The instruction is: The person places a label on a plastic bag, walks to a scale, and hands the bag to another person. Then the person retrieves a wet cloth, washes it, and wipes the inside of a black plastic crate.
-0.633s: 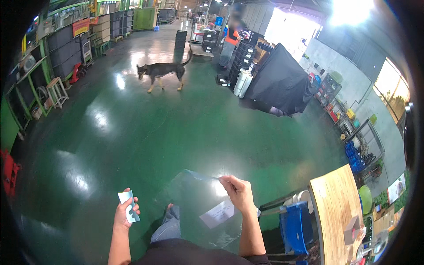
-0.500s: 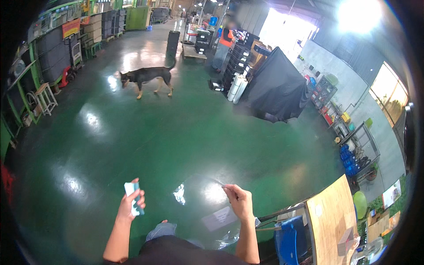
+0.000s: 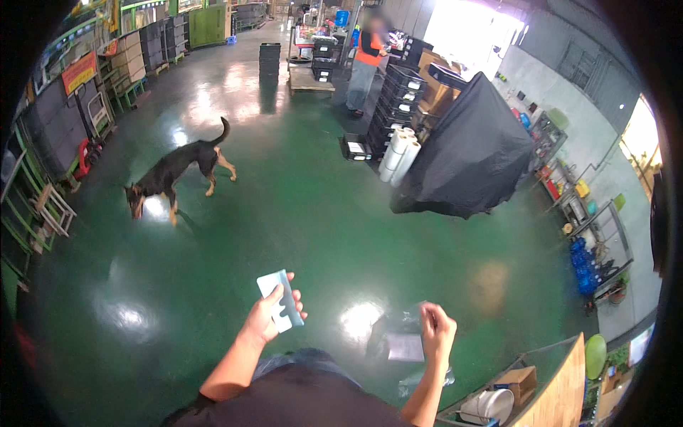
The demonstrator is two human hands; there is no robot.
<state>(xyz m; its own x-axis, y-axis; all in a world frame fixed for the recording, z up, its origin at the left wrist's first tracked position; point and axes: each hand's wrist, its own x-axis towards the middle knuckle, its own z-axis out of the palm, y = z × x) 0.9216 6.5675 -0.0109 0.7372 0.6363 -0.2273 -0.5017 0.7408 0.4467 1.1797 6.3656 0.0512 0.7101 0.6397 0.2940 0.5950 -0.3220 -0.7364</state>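
Observation:
My left hand (image 3: 264, 322) is closed around a flat white-and-teal packet (image 3: 286, 306), its thumb across the pale face and its fingers along the far edge. I cannot make out what kind of packet it is. To the right, the fingers of my right hand (image 3: 439, 330) are pinched together at the top of a clear plastic bag (image 3: 378, 340). The bag hangs beside and below that hand, apart from the left one. A white rectangular sheet (image 3: 405, 347) shows at the bag; whether it lies inside cannot be told.
A black-and-tan dog (image 3: 178, 171) walks on the green floor (image 3: 320, 242) ahead left. Farther off are a black-covered bulk (image 3: 469, 156), white rolls (image 3: 400, 156), stacked black crates (image 3: 395, 99) and a person in an orange vest (image 3: 366, 60). A wooden table (image 3: 558, 388) stands near right.
The dog has come nearer and moved left. My view has shifted, and both hands now appear farther right in it, still holding the packet and the bag.

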